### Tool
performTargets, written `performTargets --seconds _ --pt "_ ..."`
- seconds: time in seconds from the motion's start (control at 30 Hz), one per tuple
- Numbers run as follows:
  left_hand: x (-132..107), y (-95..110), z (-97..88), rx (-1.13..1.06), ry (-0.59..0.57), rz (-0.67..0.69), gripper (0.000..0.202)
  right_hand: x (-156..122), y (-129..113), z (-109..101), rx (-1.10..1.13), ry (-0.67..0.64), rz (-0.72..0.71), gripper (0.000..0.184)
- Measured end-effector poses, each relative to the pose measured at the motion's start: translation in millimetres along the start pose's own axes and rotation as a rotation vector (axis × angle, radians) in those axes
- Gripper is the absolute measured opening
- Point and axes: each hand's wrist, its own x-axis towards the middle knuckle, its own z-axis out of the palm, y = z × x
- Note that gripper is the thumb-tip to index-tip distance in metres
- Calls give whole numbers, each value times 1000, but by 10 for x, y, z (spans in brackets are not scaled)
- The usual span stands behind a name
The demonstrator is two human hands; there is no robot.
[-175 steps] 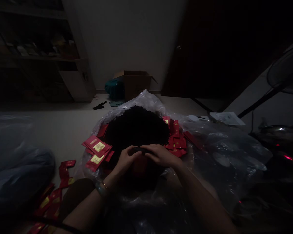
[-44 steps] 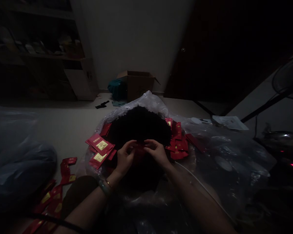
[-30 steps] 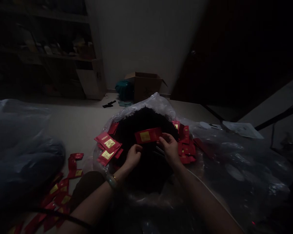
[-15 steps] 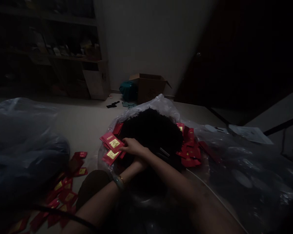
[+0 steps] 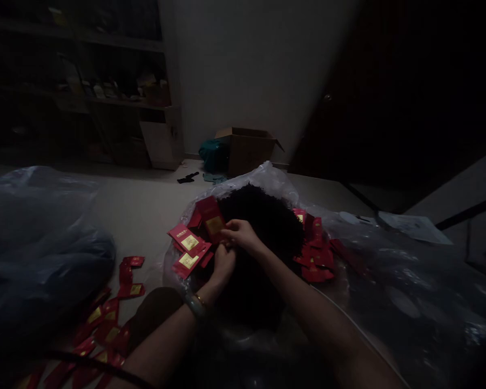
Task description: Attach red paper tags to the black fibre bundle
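Note:
My right hand [image 5: 240,235] pinches a red packet [image 5: 213,218] with a gold label, lifted off the stack of red packets [image 5: 187,247] at the left of a dark heap of loose tea [image 5: 263,227]. My left hand [image 5: 223,263], a bracelet at its wrist, sits just below with curled fingers touching the lower edge of the same packet. The heap lies on a clear plastic sheet [image 5: 372,270]. More red packets [image 5: 314,248] lie at the heap's right side.
Several red packets [image 5: 113,313] are scattered on the pale floor at the lower left, beside a bulky plastic bag [image 5: 36,248]. A cardboard box [image 5: 247,148] and teal cloth stand by the far wall, shelves [image 5: 105,97] at the left, papers [image 5: 413,226] at the right.
My right hand reached across to the left stack and has lifted one red packet from it. My left hand has come up under it. The view has shifted slightly right.

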Motion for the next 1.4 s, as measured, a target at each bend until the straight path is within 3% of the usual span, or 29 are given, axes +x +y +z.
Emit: performTargets --seconds 0.07,0.13,0.23,0.3,0.37,0.43,0.53,0.63,0.77,0.97,1.07,1.17,1.27,1.4 --pt "34 85 -51 -71 47 -81 27 -184 140 -273 164 34 2 26" --pt "50 178 -77 -259 48 -149 34 -374 319 -460 177 44 44 29" --pt "17 270 -48 -217 -52 -63 34 -589 569 -560 43 -7 48 25" --pt "-30 276 -10 -83 -97 7 28 -662 656 -564 -98 115 -71 31" --pt "-74 252 16 31 -153 51 25 -690 661 -581 -276 309 -275 53" --pt "-100 225 22 113 -200 80 24 -698 616 -625 -468 401 -484 64" --pt "-102 222 15 175 -242 97 25 -714 557 -697 -687 345 -650 50" --pt "-97 259 12 181 -270 91 26 -744 558 -708 -790 371 -674 36" --pt "-116 291 -10 234 -303 117 26 -781 550 -677 -840 405 -665 23" --pt "-130 299 -63 400 -320 271 27 -803 494 -703 -762 228 -599 12" --pt "-76 350 -76 352 -247 216 33 -803 491 -729 -567 306 -489 7" --pt "-4 415 -93 178 -226 59 31 -813 458 -738 -295 355 -361 12" --pt "29 464 -109 39 -252 -59 28 -843 378 -729 -64 160 -280 25" --pt "-4 484 -108 26 -264 -7 24 -867 317 -724 137 -127 -96 40"
